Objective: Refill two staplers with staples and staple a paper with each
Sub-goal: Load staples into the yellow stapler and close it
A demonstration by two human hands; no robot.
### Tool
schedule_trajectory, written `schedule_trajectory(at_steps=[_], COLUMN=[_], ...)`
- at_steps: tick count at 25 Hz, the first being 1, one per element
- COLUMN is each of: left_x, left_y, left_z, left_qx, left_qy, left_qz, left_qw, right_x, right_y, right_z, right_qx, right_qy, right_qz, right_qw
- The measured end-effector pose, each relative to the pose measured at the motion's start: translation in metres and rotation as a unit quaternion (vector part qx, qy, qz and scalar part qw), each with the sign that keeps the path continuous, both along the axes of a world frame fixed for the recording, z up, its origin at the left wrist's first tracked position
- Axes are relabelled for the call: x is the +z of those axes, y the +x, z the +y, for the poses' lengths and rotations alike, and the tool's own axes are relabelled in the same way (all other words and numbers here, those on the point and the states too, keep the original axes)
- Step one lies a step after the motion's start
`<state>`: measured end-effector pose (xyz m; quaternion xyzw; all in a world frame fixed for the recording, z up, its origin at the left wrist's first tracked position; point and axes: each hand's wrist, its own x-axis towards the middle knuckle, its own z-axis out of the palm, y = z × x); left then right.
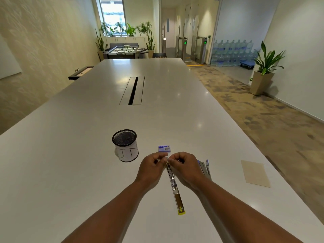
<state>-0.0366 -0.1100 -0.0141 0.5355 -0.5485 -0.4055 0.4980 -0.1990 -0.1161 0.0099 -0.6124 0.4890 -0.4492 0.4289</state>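
My left hand [152,166] and my right hand [186,163] meet with curled fingers at the far end of the opened yellow-tipped stapler [174,186], which lies flat on the white bench [70,155]; what they pinch is too small to tell. The staple box [164,148] sits just beyond them. A blue stapler [205,168] lies beside my right wrist, a beige paper [255,173] further right, a mesh cup [125,145] left.
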Motion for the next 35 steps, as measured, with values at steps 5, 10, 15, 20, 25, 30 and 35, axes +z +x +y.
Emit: schedule_trajectory(at_steps=[5,10,15,20,25,30,35], left_x=[0.006,0.007,0.008,0.007,0.006,0.004,0.011], left_y=[-0.002,-0.003,-0.002,-0.004,-0.005,-0.004,-0.006], left_z=[0.023,0.039,0.048,0.048,0.044,0.042,0.039], left_qx=[-0.009,0.048,0.05,0.042,0.038,0.052,-0.002], left_qy=[-0.012,-0.016,-0.014,-0.006,0.004,0.003,0.011], left_qz=[0.006,-0.017,-0.043,-0.077,-0.098,-0.104,-0.17], left_qw=[1.0,0.999,0.998,0.996,0.994,0.993,0.985], right_x=[0.0,-0.015,-0.024,-0.027,-0.027,-0.029,-0.029], right_y=[-0.001,-0.005,-0.011,-0.013,-0.012,-0.01,-0.011], right_z=[0.021,0.035,0.061,0.065,0.064,0.063,0.062], right_qx=[0.025,-0.003,0.011,-0.009,-0.01,-0.016,-0.01], right_qy=[0.011,0.049,-0.023,-0.1,-0.099,-0.095,-0.09], right_qz=[-0.023,-0.083,0.053,0.177,0.197,0.193,0.182], right_qw=[0.999,0.995,0.998,0.979,0.975,0.976,0.979])
